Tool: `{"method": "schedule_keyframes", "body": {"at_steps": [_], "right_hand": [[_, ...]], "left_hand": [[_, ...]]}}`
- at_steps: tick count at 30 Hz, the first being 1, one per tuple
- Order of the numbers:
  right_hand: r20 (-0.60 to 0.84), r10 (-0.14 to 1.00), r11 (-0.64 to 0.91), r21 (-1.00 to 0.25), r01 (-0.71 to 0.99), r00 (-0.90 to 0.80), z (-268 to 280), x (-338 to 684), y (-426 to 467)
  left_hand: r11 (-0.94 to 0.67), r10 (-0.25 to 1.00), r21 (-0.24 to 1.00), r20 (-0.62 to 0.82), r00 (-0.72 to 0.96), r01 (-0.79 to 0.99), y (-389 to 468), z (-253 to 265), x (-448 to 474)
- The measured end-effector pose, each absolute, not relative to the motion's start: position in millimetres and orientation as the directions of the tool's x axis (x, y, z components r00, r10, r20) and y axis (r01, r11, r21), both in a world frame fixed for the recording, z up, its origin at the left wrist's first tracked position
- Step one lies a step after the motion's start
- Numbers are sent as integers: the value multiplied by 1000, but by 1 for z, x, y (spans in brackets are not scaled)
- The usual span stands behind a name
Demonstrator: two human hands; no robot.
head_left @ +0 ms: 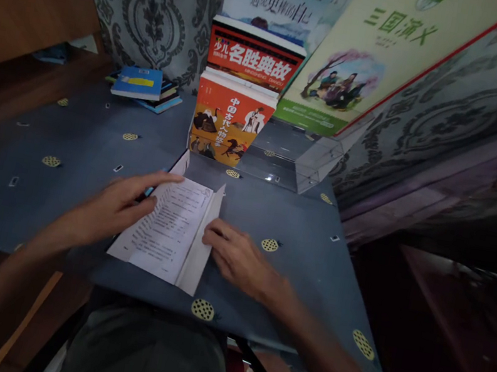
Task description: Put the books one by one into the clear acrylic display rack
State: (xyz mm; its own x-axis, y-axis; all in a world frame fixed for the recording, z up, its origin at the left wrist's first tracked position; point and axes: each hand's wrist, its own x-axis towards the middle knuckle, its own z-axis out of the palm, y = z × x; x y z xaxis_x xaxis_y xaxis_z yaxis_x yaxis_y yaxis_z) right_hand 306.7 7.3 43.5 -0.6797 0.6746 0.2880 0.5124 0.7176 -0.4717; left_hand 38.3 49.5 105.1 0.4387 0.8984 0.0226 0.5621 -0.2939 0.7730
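An open book [170, 224] with printed pages lies on the table in front of me. My left hand [125, 200] rests over its left side, index finger stretched across the top of the page and thumb on the paper; its other fingers are partly hidden. At the book's right edge a pale cover flap [201, 242] stands slightly raised. My right hand [234, 253] pinches the outer edge of that flap between curled fingers and thumb.
A dark blue tablecloth [287, 294] with pineapple prints covers the table. Behind the book, a clear acrylic stand [321, 163] holds upright books, including an orange one [230, 123] and a large green one [344, 69]. Several stacked books [139, 84] lie at the back left.
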Motion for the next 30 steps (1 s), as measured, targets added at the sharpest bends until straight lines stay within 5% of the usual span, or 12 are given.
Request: {"method": "schedule_keyframes", "body": {"at_steps": [14,30], "right_hand": [[588,708,706,-575,414,-392,25,299,-12],[779,541,829,-431,356,-317,42,287,-9]], "left_hand": [[-456,877,118,-112,468,882,12,97,109],[-491,852,123,-136,505,862,11,127,89]]}}
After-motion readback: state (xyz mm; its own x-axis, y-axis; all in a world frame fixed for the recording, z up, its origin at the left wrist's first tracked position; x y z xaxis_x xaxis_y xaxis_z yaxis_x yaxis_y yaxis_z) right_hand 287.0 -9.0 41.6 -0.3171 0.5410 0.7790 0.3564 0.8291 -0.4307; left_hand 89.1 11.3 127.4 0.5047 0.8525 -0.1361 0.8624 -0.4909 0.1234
